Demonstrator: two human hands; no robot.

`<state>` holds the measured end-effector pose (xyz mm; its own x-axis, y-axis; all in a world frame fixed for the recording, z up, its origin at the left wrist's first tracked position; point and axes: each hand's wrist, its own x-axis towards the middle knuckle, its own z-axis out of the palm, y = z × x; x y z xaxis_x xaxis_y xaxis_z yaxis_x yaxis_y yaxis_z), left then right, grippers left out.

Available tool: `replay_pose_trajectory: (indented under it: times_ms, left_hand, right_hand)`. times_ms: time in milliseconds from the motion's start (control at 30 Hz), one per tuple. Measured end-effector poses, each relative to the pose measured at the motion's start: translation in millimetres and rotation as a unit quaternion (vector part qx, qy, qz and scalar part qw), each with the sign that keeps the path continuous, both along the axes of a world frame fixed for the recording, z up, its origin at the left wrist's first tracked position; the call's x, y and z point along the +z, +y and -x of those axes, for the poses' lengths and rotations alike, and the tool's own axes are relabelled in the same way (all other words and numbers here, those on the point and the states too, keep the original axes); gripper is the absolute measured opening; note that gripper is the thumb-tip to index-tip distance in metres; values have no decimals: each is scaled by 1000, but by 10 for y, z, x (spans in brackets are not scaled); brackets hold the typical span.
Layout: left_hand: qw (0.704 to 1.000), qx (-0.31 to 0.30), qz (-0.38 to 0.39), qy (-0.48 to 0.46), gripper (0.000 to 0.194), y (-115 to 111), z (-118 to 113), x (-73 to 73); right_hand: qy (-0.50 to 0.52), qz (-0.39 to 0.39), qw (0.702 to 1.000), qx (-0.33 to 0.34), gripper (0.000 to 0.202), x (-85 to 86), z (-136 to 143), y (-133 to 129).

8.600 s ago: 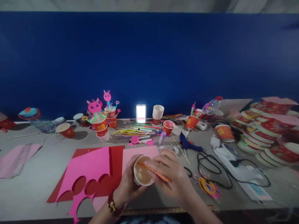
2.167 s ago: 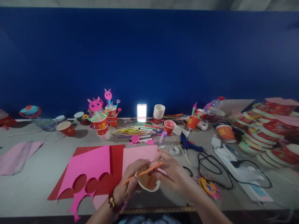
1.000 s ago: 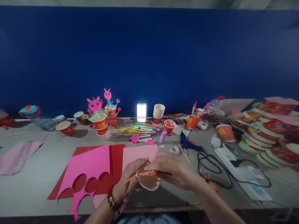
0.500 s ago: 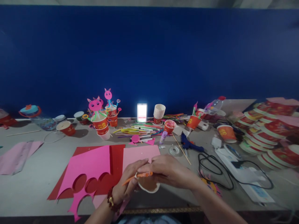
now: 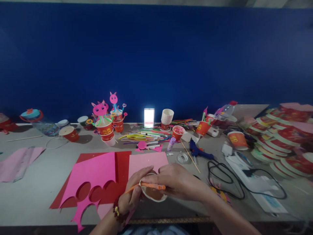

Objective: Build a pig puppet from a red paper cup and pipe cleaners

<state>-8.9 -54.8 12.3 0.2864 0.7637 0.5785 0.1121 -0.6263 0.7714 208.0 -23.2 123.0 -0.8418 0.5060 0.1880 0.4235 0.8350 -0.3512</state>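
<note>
A paper cup (image 5: 156, 195) with a white rim is near the table's front edge, its open mouth tilted toward me. My left hand (image 5: 137, 186) is wrapped round the cup's left side. An orange straw (image 5: 153, 185) crosses the cup's left rim, one end over the mouth and the other by my left thumb. My right hand (image 5: 174, 181) reaches over the cup from the right, its fingers closed on the straw's inner part. Those fingertips are partly hidden. Under and beside the cup lie pink paper (image 5: 146, 160) and a cut-out magenta sheet (image 5: 97, 169) on red sheets (image 5: 123, 182).
Coloured straws (image 5: 146, 135) lie at the back, near cup figures (image 5: 105, 127) and stacked white cups (image 5: 167, 116). To the right are a blue glue gun (image 5: 199, 151), a wooden stick (image 5: 190, 156), a power strip (image 5: 254, 186) with black cable, and piled red cups (image 5: 288, 140).
My right fingers have shifted over the cup, uncovering more of its mouth. The orange straw's inner end now reaches farther right across it. My left hand keeps its grip.
</note>
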Motion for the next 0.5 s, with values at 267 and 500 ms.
replay_pose_trajectory:
  times_ms: [267, 500]
  left_hand:
    - [998, -1, 66, -19, 50, 29, -6, 9]
    - [999, -2, 26, -35, 54, 4, 14, -86]
  right_hand:
    - [94, 52, 993, -41, 46, -23, -44, 7]
    - [184, 83, 976, -85, 45, -86, 17, -73]
